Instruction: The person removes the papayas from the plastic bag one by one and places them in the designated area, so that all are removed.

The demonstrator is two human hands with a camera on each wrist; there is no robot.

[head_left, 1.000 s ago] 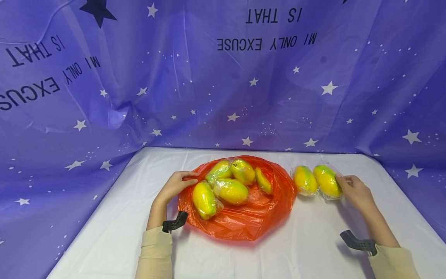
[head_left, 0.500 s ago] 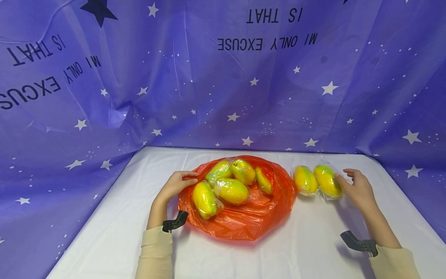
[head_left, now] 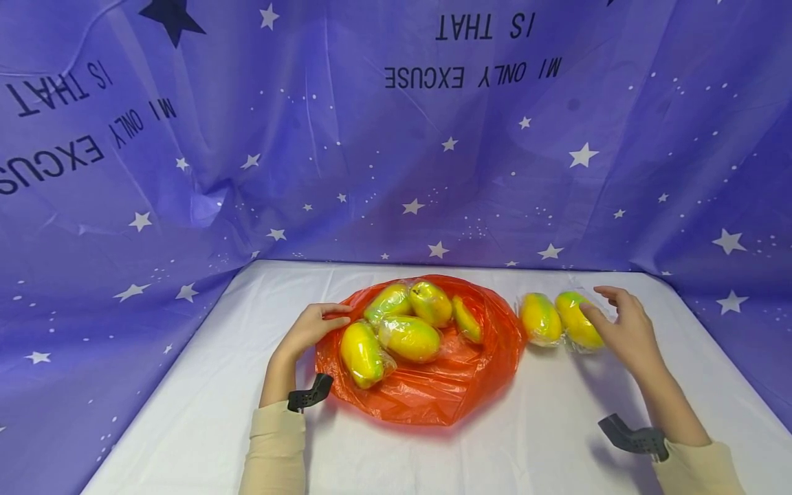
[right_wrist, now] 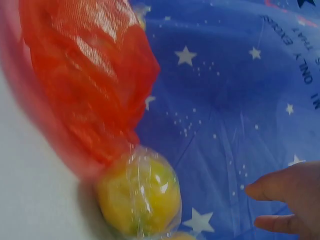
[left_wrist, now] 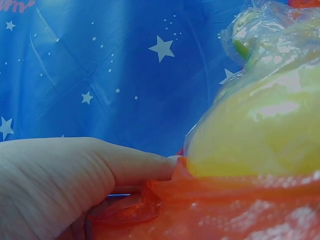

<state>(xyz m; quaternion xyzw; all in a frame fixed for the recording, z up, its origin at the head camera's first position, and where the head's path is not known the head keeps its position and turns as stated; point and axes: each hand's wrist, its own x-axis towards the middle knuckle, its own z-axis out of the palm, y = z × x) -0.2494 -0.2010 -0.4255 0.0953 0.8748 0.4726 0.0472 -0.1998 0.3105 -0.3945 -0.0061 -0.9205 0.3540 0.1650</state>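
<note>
A red plastic bag (head_left: 427, 399) lies spread open on the table with several yellow-green mangoes (head_left: 410, 338) in it, each in clear wrap. My left hand (head_left: 309, 331) pinches the bag's left rim; in the left wrist view the thumb presses on the red film (left_wrist: 165, 187), beside a wrapped mango (left_wrist: 260, 130). Right of the bag, two more wrapped mangoes stand side by side, a nearer-to-bag mango (head_left: 541, 320) and an outer mango (head_left: 574, 317). My right hand (head_left: 628, 333) hovers at the outer one with fingers apart, holding nothing; its thumb overlaps that mango in the head view.
A white cloth covers the table (head_left: 526, 440). Behind and at both sides hangs a purple curtain (head_left: 371, 151) with stars and lettering. Each wrist wears a black camera mount, the left mount (head_left: 311, 393) close to the bag's edge.
My right hand has let go of the outer mango; its fingers have lifted and spread, and it has shifted slightly left. The left hand and bag stay in place.
</note>
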